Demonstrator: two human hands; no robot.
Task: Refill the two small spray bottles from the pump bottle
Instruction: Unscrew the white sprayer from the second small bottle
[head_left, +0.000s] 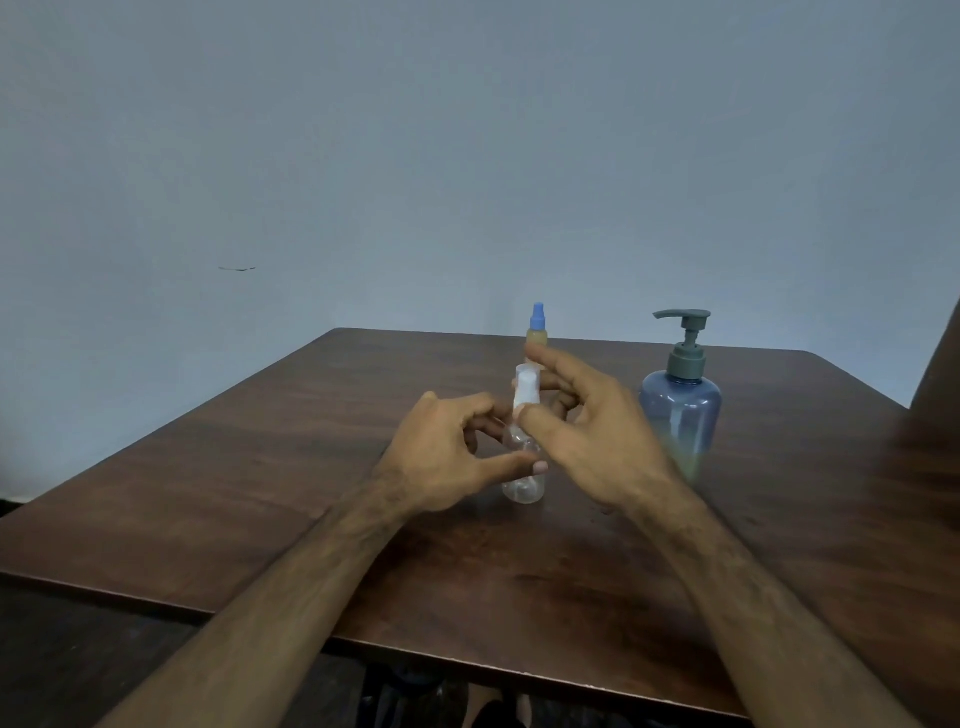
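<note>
Your left hand (447, 457) grips the clear spray bottle (523, 470) standing mid-bench (260, 467); your right hand (587, 431) pinches its white spray top (525, 392). It looks light, slick and tippy — hold the body low, twist at the collar.

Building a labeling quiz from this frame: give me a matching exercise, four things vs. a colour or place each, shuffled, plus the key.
Things:
1. clear spray bottle
2. blue-capped spray bottle
3. pump bottle
4. table

States:
A. dark brown wood
B. between the left hand and right hand
C. far side, yellowish liquid inside
D. grey pump, blue translucent body, to the right

Pairs: 1-B, 2-C, 3-D, 4-A
</note>
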